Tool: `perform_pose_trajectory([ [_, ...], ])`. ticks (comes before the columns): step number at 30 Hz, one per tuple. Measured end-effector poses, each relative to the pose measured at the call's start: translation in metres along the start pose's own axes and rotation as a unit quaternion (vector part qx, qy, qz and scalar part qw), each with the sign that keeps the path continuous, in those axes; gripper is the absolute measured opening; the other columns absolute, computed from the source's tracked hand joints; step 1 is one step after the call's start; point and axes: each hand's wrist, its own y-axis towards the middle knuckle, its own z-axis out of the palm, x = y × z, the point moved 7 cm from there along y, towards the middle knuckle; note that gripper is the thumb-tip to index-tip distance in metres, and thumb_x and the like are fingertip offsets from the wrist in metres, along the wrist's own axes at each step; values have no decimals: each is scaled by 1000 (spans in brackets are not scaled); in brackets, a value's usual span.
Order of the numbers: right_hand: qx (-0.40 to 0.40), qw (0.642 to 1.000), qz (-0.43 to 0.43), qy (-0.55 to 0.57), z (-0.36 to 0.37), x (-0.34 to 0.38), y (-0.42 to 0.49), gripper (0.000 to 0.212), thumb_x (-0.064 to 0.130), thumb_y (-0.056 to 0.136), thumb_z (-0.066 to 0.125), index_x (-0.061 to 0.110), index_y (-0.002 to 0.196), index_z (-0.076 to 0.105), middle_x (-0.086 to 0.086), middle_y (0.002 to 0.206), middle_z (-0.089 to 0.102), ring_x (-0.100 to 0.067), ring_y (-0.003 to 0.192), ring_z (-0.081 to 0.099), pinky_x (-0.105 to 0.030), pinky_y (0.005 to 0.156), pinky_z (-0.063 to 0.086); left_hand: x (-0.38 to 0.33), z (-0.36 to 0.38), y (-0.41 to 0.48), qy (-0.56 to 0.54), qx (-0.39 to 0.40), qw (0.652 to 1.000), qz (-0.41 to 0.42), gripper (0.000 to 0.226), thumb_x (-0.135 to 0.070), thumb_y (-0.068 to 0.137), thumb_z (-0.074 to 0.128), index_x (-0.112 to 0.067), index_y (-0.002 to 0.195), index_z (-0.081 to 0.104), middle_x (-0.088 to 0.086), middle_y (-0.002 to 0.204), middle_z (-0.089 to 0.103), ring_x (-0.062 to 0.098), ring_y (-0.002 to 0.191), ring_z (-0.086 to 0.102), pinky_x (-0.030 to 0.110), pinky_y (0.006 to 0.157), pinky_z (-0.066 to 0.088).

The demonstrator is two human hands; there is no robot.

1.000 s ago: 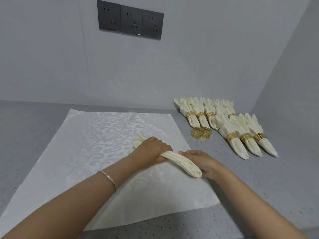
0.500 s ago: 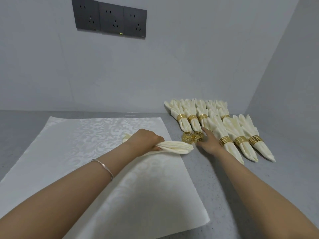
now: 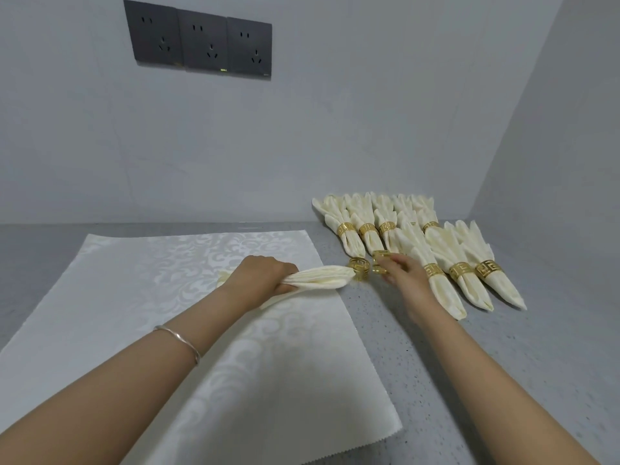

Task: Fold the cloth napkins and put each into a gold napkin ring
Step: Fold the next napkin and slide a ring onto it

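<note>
My left hand [image 3: 265,273] is closed around a rolled cream napkin [image 3: 322,278], holding it low over the white patterned cloth [image 3: 141,297], its free end pointing right. Two loose gold napkin rings sit just past that end. My right hand [image 3: 402,273] has its fingertips pinched on the right gold ring [image 3: 380,261], slightly blurred. The left gold ring [image 3: 359,268] rests on the counter beside the napkin's tip.
Several folded napkins in gold rings [image 3: 459,263] lie in two rows at the right, against the wall corner. The grey speckled counter [image 3: 503,380] runs to the right and front. Dark wall sockets [image 3: 198,38] hang above.
My right hand let go of the napkin roll, reached right to the loose rings and now pinches one. My left hand kept the roll and shifted it rightward.
</note>
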Motion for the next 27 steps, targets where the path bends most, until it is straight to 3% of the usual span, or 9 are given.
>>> perform_pose_trajectory([
  [4,132,989,39,55,35,7,-32,47,20,76,76,7,118,60,-11,111,68,-23,104,65,-29,89,53,3,-5,-13,3,1,1000,-13,37,-52,98,37,-27,118,56,0,93,66,22,89,60,28,66,31],
  [10,208,975,60,43,89,15,-72,75,33,52,85,8,117,57,-11,111,68,-23,104,66,-35,94,52,0,-20,-29,-12,-19,1000,-4,37,-51,98,39,-26,117,57,2,90,66,23,86,60,28,65,30],
  [12,209,976,50,27,96,20,-78,61,35,61,82,10,112,60,-8,108,69,-19,101,67,-32,90,54,2,-24,-34,-3,-21,1000,-6,36,-50,98,39,-26,118,57,1,92,67,22,87,61,28,65,30],
  [15,203,978,38,-31,92,26,-82,27,28,86,67,10,106,67,-5,94,70,-11,80,67,-21,70,56,11,-28,-44,8,-7,1000,-23,32,-47,98,41,-27,118,56,0,96,66,21,91,60,27,67,29],
  [18,199,978,41,-43,88,23,-82,21,10,87,66,1,106,67,-9,86,70,-9,64,66,-16,60,55,19,-25,-51,-6,20,999,-41,33,-47,95,49,-32,125,54,-4,105,66,18,98,59,25,69,31],
  [23,199,979,27,-25,94,24,-87,15,2,84,68,-1,98,68,-11,85,71,-7,64,68,-15,60,55,11,-8,-55,-136,88,985,-53,84,-64,72,68,-36,143,33,-16,132,54,12,117,54,26,89,40],
  [25,199,980,16,-26,97,23,-88,10,1,83,68,1,93,69,-12,85,70,-8,64,67,-16,61,56,2,-6,-51,-198,85,975,-51,82,-62,71,70,-34,140,35,-17,132,54,10,115,54,26,89,40],
  [27,198,980,5,-27,98,24,-90,9,1,83,68,2,92,69,-14,85,70,-9,64,67,-16,62,56,-5,-9,-48,-223,69,972,-42,64,-53,75,72,-30,129,44,-13,118,60,12,103,57,25,80,41],
])
